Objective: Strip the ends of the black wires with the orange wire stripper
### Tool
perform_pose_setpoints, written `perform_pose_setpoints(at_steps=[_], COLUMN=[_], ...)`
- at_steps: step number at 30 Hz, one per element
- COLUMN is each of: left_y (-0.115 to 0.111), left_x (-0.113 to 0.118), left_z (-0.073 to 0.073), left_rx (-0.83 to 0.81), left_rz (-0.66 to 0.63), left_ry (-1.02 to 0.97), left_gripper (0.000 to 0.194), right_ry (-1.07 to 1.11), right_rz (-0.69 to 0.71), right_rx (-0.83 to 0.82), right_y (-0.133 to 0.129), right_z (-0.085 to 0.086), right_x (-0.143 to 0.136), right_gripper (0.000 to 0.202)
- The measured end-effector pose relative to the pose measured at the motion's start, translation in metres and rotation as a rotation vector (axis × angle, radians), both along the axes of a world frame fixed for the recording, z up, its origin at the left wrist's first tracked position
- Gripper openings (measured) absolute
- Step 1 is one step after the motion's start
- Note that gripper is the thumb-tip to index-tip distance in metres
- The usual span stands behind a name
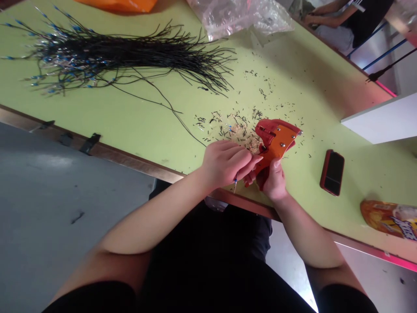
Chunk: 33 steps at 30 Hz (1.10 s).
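My right hand [274, 180] is wrapped round the handles of a red and orange wire stripper [280, 138], whose head points away from me over the table. Close against the tool's left side, my left hand [228, 164] is closed on a thin black wire. A blue-tipped end [236, 180] hangs below its fingers, near the table's edge. At the upper left lies a large bundle of black wires [130, 52] with blue parts at their left ends. One or two loose wires [163, 95] run from the bundle toward my left hand.
Black and copper-coloured scraps [239, 128] lie scattered beside the tool. On the right are a phone [332, 172] and an orange snack package [387, 217]. Clear plastic bags [241, 17] and an orange item [124, 4] lie at the far side. A person [345, 21] sits beyond a white panel [384, 119].
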<state>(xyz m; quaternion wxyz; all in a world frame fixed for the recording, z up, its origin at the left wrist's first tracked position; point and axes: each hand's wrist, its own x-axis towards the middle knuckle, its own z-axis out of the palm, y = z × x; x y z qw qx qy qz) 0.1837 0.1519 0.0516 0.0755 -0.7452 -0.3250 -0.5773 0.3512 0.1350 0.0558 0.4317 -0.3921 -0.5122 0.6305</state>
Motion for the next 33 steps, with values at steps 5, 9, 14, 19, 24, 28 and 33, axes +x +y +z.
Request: perform_pose_setpoints(at_steps=[5, 9, 14, 19, 24, 28, 33], left_y=[0.0, 0.001, 0.0, -0.003, -0.001, 0.004, 0.006], left_x=[0.0, 0.0, -0.003, -0.008, -0.01, -0.011, -0.012], left_z=[-0.003, -0.005, -0.004, 0.002, 0.004, 0.002, 0.0], left_rx=[-0.006, -0.015, -0.054, -0.299, -0.577, -0.623, -0.694], left_rz=[0.006, 0.0, -0.017, -0.113, -0.305, -0.403, -0.453], left_ry=[-0.005, -0.027, -0.06, -0.297, -0.592, -0.68, -0.773], left_gripper=[0.051, 0.045, 0.04, 0.044, 0.054, 0.055, 0.062], right_ry=[0.003, 0.021, 0.11, 0.132, 0.171, 0.17, 0.193], right_rz=[0.009, -0.052, 0.055, 0.318, 0.502, 0.522, 0.57], right_rx=[0.0, 0.004, -0.041, -0.142, -0.188, -0.224, -0.213], right_y=[0.001, 0.004, 0.014, 0.019, 0.018, 0.016, 0.015], right_z=[-0.002, -0.003, 0.003, 0.009, 0.009, 0.007, 0.004], right_x=[0.0, 0.005, 0.017, 0.03, 0.038, 0.042, 0.041], right_gripper=[0.074, 0.07, 0.076, 0.089, 0.094, 0.094, 0.092])
